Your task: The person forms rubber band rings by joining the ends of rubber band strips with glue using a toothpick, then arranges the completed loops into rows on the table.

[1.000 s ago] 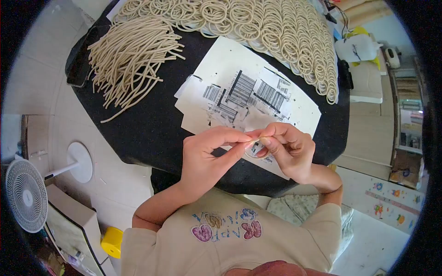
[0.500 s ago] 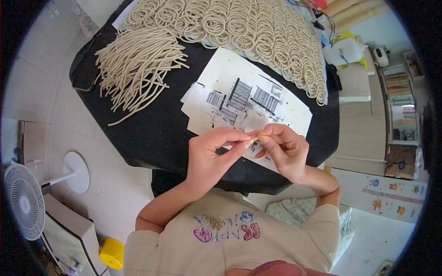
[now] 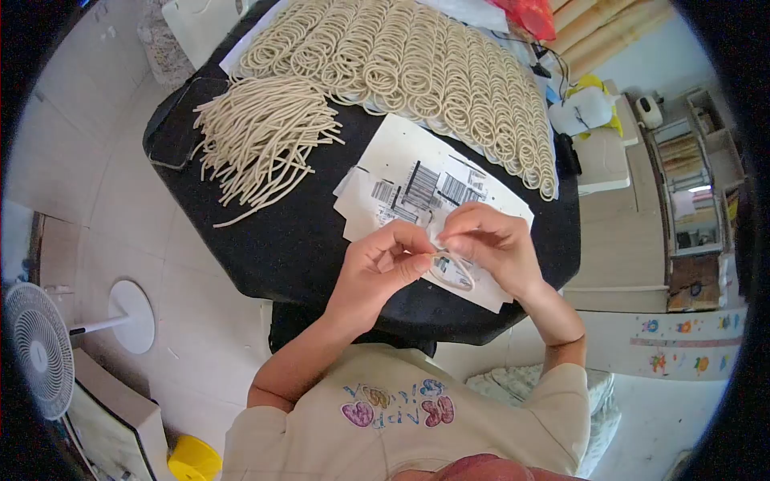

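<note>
A beige cord bent into a loop (image 3: pixel 459 280) hangs below my fingertips, over the white card. My left hand (image 3: pixel 383 263) is closed, thumb and forefinger pinching the loop at its top left. Just right of it, my right hand (image 3: pixel 496 247) has its fingers drawn together beside the loop's top; what sits between them is hidden. Below both hands lies the white card (image 3: pixel 385 148) with printed barcode labels (image 3: pixel 423 186). A pile of straight beige cords (image 3: pixel 261 136) rests at the table's left.
Rows of overlapping cord rings (image 3: pixel 401 64) cover the back of the black table (image 3: pixel 241 256). A white fan (image 3: pixel 38 353) stands at the lower left near a yellow bin (image 3: pixel 194 458). A white bottle-like container (image 3: pixel 581 111) and a red bag (image 3: pixel 529 16) are at the back right.
My fingertips were together on the cord loop; my right hand's fingers have shifted up and slightly apart from my left. The loop now shows more fully. The view has shifted a little.
</note>
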A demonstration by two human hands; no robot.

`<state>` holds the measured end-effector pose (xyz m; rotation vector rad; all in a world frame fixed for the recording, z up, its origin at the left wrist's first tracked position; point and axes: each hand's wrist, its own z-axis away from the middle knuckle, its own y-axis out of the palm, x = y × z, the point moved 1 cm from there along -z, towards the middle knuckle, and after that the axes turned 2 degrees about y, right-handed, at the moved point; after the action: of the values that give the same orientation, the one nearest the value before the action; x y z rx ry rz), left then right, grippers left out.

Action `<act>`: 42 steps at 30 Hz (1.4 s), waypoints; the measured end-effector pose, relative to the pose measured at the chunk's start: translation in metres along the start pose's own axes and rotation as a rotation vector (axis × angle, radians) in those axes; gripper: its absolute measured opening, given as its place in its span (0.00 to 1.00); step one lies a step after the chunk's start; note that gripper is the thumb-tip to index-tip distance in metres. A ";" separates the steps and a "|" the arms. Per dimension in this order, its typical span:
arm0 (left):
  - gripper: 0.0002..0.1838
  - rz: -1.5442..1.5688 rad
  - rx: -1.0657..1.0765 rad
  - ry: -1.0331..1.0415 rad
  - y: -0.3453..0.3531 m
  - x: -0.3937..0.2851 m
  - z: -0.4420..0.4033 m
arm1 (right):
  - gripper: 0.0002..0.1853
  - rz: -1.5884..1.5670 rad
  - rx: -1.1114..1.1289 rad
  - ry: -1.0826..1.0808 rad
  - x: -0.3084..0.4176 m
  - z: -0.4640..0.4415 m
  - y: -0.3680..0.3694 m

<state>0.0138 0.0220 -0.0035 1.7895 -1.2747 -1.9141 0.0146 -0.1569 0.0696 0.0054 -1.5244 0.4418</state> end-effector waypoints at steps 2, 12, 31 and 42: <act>0.05 0.038 0.001 -0.003 -0.001 0.001 0.000 | 0.05 -0.168 0.112 0.088 0.001 -0.005 0.006; 0.13 -0.160 -0.183 0.098 -0.017 -0.022 -0.008 | 0.05 -0.199 0.111 0.227 0.006 -0.035 0.007; 0.12 -1.611 -0.402 0.340 -0.065 -0.068 -0.025 | 0.15 0.516 -0.402 -0.005 -0.055 -0.195 -0.098; 0.08 -1.630 -0.522 0.351 -0.061 -0.066 -0.026 | 0.07 0.499 -0.441 -0.217 -0.014 -0.121 -0.055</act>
<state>0.0755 0.0919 0.0031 2.7831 1.1621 -1.8113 0.1468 -0.1785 0.0633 -0.7030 -1.8108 0.4993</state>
